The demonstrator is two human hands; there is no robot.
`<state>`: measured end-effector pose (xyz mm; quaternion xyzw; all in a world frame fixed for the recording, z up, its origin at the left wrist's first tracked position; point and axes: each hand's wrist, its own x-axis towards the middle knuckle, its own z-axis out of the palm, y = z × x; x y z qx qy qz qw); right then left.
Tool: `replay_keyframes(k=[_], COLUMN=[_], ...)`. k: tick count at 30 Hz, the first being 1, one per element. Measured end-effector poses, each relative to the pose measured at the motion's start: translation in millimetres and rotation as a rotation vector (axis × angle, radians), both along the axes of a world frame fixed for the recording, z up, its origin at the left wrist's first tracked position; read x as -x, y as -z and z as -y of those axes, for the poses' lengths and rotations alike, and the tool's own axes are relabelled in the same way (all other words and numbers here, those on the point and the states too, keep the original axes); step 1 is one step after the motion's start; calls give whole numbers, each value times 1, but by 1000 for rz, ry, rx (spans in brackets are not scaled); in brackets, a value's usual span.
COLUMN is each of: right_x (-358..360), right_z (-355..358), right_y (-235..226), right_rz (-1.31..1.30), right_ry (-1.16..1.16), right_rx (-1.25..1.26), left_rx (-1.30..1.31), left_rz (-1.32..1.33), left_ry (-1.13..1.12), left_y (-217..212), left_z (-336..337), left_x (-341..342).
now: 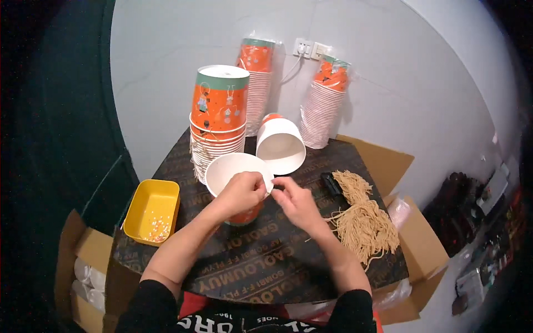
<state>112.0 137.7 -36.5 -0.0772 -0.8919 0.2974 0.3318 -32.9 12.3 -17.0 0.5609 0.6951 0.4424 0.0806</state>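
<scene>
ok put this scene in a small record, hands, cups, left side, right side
left hand: fingers at the rim of an upright, white-lined orange paper cup
right hand: fingers at the same rim
pinched detail: too small to tell
behind: upside-down stack of orange-and-green paper cups; similar white-lined cup on its side
left side: yellow rectangular box, small beads inside
right side: tan stringy bundle

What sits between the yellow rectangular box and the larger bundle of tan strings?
In the head view: the left forearm, the white-and-orange paper cup, then the right forearm.
</scene>
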Motion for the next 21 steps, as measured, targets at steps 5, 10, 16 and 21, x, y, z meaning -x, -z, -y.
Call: replay_keyframes(k=[5, 10, 16, 21], right_x=[6, 2, -12, -9], right_z=[-9, -42, -61, -50], right_y=[25, 26, 12, 8], right_rz=[81, -123, -3, 74], right_ry=[-97, -244, -477, -489], right_rx=[85, 412, 580, 655], left_rx=[-83, -212, -436, -181], left_rz=[73, 98, 20, 165], left_ry=[33, 89, 555, 786], left_y=[-7, -44, -56, -48], left_z=[3, 36, 45, 50], left_x=[-7, 10, 20, 19])
